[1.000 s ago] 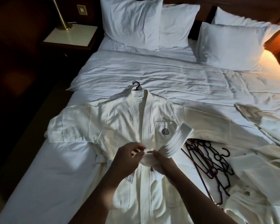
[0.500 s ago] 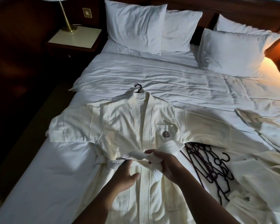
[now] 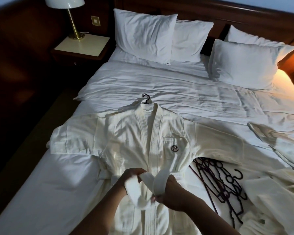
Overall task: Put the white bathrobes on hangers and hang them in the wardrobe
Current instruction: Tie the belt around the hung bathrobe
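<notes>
Bathrobe (image 3: 129,139), white: I log it front up, centre frame, sleeves spread, on the bed.
Bed (image 3: 159,85): white duvet. Its left edge runs diagonally to the lower left with dark floor alongside. Bare duvet lies open between the robe's collar and the pillows (image 3: 143,33).
Second bathrobe (image 3: 270,200): crumpled at the lower right edge of the frame.
Nightstand (image 3: 81,46), upper left, carries a brass lamp (image 3: 65,4).
Spare hangers (image 3: 217,180): dark tangled pile right of the robe, upper end tucked under its right sleeve.
Left hand (image 3: 131,177): fingers curled round a loop of the belt (image 3: 153,182) at the robe's waist.
Right hand (image 3: 173,192): fingertips pinching the belt's free end just below the loop.
Hanger hook (image 3: 146,98): black, poking out above the collar, so this robe is on its hanger.
Emblem (image 3: 174,148): dark round mark of curved lines on the chest pocket. It is too small for me to read any lettering.
</notes>
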A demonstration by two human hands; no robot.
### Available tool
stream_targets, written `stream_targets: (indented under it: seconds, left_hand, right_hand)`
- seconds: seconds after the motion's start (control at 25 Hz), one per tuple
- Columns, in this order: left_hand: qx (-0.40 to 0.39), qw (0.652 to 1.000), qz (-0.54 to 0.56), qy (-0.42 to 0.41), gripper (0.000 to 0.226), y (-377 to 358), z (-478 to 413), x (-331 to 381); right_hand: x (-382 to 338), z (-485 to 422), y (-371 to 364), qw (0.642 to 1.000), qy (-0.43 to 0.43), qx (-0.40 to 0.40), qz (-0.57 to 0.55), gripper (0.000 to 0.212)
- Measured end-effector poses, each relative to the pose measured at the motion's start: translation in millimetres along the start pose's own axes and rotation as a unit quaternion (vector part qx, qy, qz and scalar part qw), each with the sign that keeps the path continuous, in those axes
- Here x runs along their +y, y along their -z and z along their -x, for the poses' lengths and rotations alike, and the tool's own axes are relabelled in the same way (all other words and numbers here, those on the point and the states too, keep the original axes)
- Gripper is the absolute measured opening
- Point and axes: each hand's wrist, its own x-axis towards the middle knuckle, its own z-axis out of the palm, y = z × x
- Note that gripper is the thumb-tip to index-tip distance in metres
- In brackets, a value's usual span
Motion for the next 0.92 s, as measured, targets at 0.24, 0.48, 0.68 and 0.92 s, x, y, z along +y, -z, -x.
stream_targets:
  seconds: [0.24, 0.48, 0.68, 0.92]
  left_hand:
    - [0.001, 0.968, -0.205, -0.142, 0.02, 7.5, -10.4, -15.6]
    - [-0.151, 0.988, -0.036, 0.009, 0.034, -11.1, -9.0, -2.0]
    - [-0.136, 0.957, 0.256, 0.002, 0.051, -15.9, -10.3, 7.7]
    - [-0.054, 0.962, 0.242, -0.115, 0.032, 4.3, -18.7, 24.0]
  right_hand:
    - [3.3, -13.1, -37.6, 0.954, -0.1, 0.138, 0.247, 0.059]
    - [15.7, -22.9, -58.8, 0.949, -0.141, 0.216, 0.182, 0.077]
    - [21.4, -21.2, -60.1, 0.966, -0.104, 0.141, 0.189, 0.08]
    - [38.2, -18.1, -32.1, 0.983, 0.118, 0.14, 0.0, 0.046]
